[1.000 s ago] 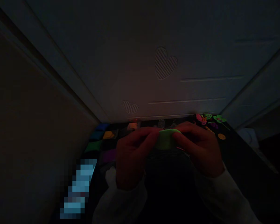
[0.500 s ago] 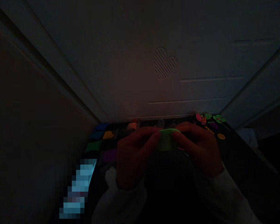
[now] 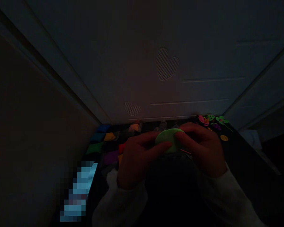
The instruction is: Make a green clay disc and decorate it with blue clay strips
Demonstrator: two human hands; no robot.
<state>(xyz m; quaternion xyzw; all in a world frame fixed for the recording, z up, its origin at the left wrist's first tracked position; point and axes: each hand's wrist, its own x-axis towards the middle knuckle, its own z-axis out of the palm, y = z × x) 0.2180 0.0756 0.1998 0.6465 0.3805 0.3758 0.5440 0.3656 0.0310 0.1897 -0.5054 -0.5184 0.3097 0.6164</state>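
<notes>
Between both hands, above the dark table, is a flattened, roundish piece of light green modelling clay (image 3: 167, 138). My left hand (image 3: 140, 157) grips its left side, with the thumb lying across the near face and the fingers behind. On the right edge, my right hand (image 3: 204, 148) pinches the clay between thumb and fingers. Below my right thumb, a thin pinkish stick-like tool (image 3: 186, 151) lies on the table. Beside my left hand are a red packet (image 3: 122, 147) and a purple packet (image 3: 110, 157), partly covered by that hand.
Blue (image 3: 103, 128), yellow (image 3: 110, 136) and green (image 3: 95, 148) packets lie at the left back. Small colourful flower-like shapes (image 3: 222, 119) and a yellow disc (image 3: 224, 138) sit at the right back. A lit, blurred screen (image 3: 81, 186) is at the left. A pale panel (image 3: 109, 63) rises behind.
My left thumb has slid right and lower across the clay, and the left fingers have shifted, so more of the clay's round face shows. The red packet has come into view. My right hand has barely moved.
</notes>
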